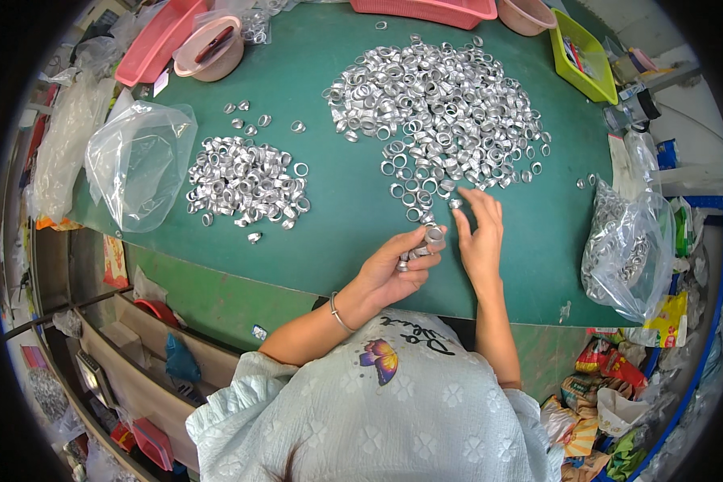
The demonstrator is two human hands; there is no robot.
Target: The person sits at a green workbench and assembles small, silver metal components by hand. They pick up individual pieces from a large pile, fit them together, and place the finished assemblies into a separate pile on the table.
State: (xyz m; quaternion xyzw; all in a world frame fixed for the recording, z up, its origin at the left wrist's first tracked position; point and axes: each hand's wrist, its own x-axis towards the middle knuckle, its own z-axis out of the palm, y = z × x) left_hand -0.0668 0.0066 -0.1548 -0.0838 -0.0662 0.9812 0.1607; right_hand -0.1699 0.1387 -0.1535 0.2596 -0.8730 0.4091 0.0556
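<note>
My left hand is closed around several small silver metal rings; one ring stands up between thumb and forefinger, and others show under the fingers. To its right, my right hand has its thumb and forefinger at either side of a single metal ring, at the near edge of the big pile. This large pile of rings spreads over the green table. A smaller pile of rings lies to the left, with a few loose rings around it.
Clear plastic bags lie at the left. A bag full of rings sits at the table's right edge. Along the far side are a pink tray, a pink bowl and a yellow-green basket. Shelves with packages flank the table.
</note>
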